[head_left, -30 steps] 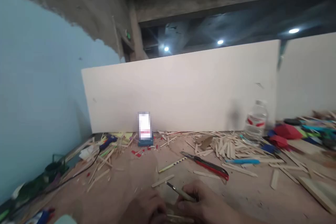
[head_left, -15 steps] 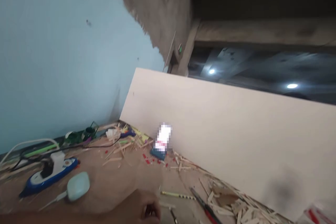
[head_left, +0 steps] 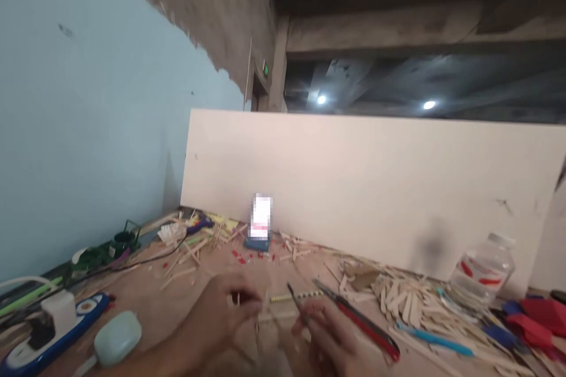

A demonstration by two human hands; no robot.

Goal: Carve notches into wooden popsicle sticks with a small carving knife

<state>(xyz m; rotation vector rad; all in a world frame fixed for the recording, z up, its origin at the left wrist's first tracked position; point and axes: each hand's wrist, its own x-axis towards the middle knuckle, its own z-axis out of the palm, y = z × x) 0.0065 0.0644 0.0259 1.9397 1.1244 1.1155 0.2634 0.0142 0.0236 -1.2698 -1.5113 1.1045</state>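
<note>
My left hand [head_left: 227, 309] hovers low over the worktop [head_left: 145, 288], its fingers curled with thumb and fingertips close together. What they pinch, if anything, is too blurred to make out. To its right, my right hand [head_left: 329, 333] grips a slim dark pointed tool [head_left: 295, 296], with its tip up and to the left; its exact kind is unclear. Just beyond both hands lies a yellow stick with a black-and-white patterned end [head_left: 296, 296]. A long red-and-black hand tool [head_left: 367, 324] rests right beside my right hand. Pale wooden strips [head_left: 280, 316] lie between the hands.
A lit phone [head_left: 260, 218] stands by the white board [head_left: 354, 177]. Wooden sticks [head_left: 407, 300], a blue pen-like tool [head_left: 435, 339] and a clear jar [head_left: 484, 271] are at right. A power strip [head_left: 91, 306] and a pale rounded case [head_left: 117, 339] sit at left.
My view has turned right and levelled, bringing the jar and stick pile into sight. My right hand has come into view holding the dark tool. My left hand shows more fully.
</note>
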